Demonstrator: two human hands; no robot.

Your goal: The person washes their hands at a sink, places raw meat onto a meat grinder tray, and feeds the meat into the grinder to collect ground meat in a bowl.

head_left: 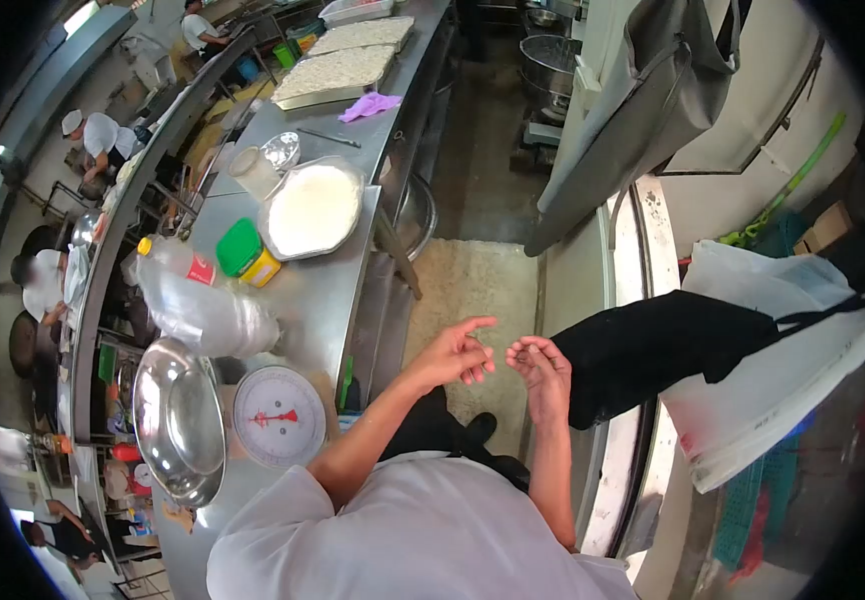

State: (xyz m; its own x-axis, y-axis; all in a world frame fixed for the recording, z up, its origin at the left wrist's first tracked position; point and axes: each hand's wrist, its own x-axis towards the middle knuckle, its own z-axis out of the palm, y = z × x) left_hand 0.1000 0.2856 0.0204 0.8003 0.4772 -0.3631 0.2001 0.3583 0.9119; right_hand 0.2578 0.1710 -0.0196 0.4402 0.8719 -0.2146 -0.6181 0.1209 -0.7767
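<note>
Both hands are raised in front of the body above the floor, close together but apart. My left hand [456, 355] has its index finger stretched out and the others loosely curled, with nothing in it. My right hand [543, 372] is turned palm inward with bent fingertips gathered near the thumb; whether something small is between them is too small to tell. Black cloth [653, 350] hangs just right of it. To the left, a steel table [328, 290] bears a round scale [280, 415], a steel bowl [181, 420] and a tray of white powder [314, 208].
A green-lidded tub [243, 250], a yellow-capped bottle [175, 258] and a clear container [254, 172] stand on the table. Farther back lie filled trays [338, 75] and a purple cloth [370, 107]. A grey apron [643, 110] and white bag [773, 370] hang right. Several people work beyond the left shelf.
</note>
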